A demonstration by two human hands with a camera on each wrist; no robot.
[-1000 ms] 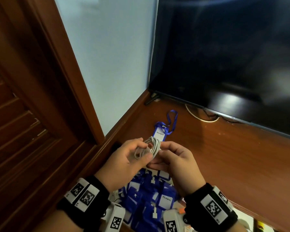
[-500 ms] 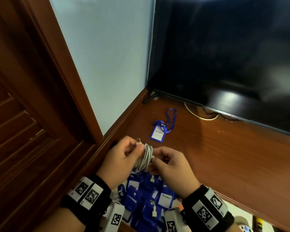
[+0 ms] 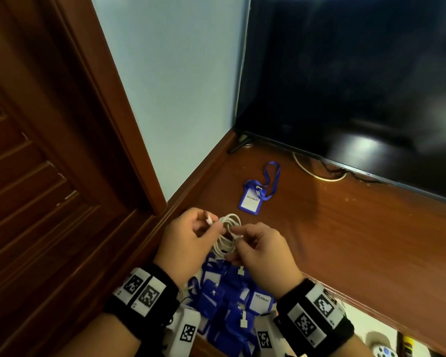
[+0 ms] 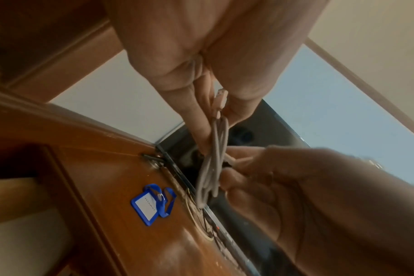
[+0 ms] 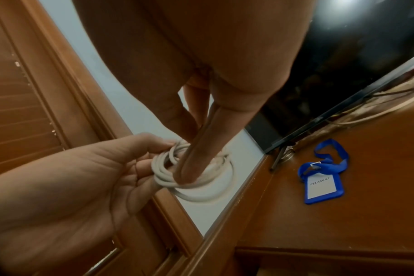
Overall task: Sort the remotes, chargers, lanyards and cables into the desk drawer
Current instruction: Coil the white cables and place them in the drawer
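A coiled white cable hangs between both hands above the open drawer. My left hand pinches the coil and its plug end between thumb and fingers. My right hand pinches the other side of the coil, with fingers curled around the loops. The drawer below holds several blue lanyard badge holders. One more blue lanyard with a white card lies on the wooden desk top, just beyond the hands, also in the wrist views.
A large black TV stands on the desk at the back, with a cream cord under it. A wooden door frame and a pale wall close off the left. Small items lie low at the right.
The hands have turned the coil so its loops face up more, and the left fingers now hold the plug end out to the left. The lanyard on the desk has not moved.
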